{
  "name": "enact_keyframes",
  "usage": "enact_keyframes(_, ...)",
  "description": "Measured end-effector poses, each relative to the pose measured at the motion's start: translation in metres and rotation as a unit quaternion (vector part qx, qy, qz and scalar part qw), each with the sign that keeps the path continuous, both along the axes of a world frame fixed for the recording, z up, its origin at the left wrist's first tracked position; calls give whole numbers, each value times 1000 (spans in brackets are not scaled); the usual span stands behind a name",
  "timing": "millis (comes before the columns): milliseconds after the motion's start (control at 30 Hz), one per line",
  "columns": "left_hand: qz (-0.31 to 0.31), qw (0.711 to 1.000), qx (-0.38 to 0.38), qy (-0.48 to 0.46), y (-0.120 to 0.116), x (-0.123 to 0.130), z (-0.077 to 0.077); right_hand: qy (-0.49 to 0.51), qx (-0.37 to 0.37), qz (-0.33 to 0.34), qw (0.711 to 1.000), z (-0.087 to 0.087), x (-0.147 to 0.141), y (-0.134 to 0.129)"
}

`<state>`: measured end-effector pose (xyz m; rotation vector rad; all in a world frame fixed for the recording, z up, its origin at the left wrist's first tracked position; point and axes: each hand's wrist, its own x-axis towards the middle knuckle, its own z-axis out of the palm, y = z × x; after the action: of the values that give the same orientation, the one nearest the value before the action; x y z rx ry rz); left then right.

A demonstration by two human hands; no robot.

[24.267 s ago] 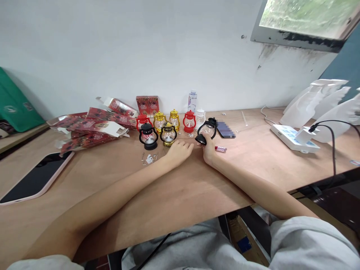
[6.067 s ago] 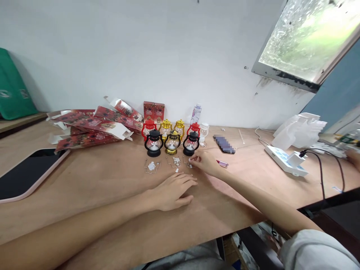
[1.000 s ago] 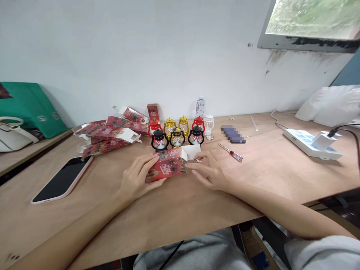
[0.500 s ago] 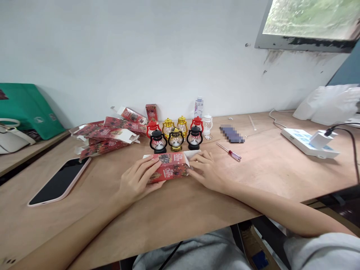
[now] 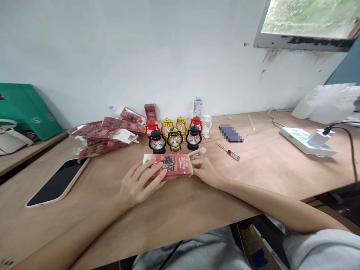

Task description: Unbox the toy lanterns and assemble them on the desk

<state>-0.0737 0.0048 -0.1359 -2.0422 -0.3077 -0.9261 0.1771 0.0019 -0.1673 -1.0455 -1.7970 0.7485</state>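
Note:
A red printed carton [image 5: 180,165] lies on its side near the middle of the table, with a white flap standing out at its right end. My left hand [image 5: 137,182] holds it from the left, fingers spread over its top. At the right end my right hand [image 5: 204,168] has its fingers curled against the opening and flap, the fingertips partly hidden. Just behind the carton stand small lanterns: a black one [image 5: 157,142], a gold and black one [image 5: 175,140] and another black one [image 5: 194,138], with red, gold and white ones behind them.
Red cartons [image 5: 107,135] are piled at the left behind a phone [image 5: 57,182]. A bottle [image 5: 197,107] stands by the wall. To the right are a screwdriver [image 5: 228,151], a dark blurred item [image 5: 230,133] and a power strip [image 5: 306,141]. A green bag [image 5: 30,108] sits far left.
The carton has rolled so that its printed top face shows more. My right hand's fingers have curled in closer to its right end, and my left fingers have spread further over the top.

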Motion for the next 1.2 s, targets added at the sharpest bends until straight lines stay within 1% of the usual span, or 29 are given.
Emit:
enact_keyframes(67, -2, 1000, 6, 0, -1, 0, 0, 64, -49, 12, 997, 0, -1, -1)
enact_keyframes(167, -8, 1000, -2, 11, -2, -2, -1, 132, -109, 24, 985, 3, -3, -3)
enact_keyframes(300, -21, 1000, -6, 20, -2, -4, -4, 188, -142, 37, 971, 6, -4, -4)
enact_keyframes(400, -20, 1000, -7, 17, -1, -5, -4, 197, -143, 34, 969, 9, -3, -5)
enact_keyframes(500, -9, 1000, -9, 12, 0, -5, -3, 214, -137, 0, 967, 12, -1, -5)
enact_keyframes(600, 11, 1000, 0, -3, 1, -5, 1, 260, -121, -23, 958, 13, 5, -1)
enact_keyframes(700, 30, 999, 10, -25, 1, -3, 4, 273, -94, -27, 957, 12, 12, 6)
enact_keyframes(800, 39, 999, 11, -29, -1, 0, 5, 282, -83, -20, 956, 10, 16, 10)
enact_keyframes(1033, 54, 998, 13, -27, -6, 7, 7, 316, -96, -47, 943, 7, 13, 10)
enact_keyframes(1100, 63, 997, 13, -31, -5, 5, 7, 337, -100, -57, 935, 8, 15, 13)
enact_keyframes(1200, 78, 996, 18, -45, -2, 0, 8, 395, -102, -100, 908, 16, 26, 19)
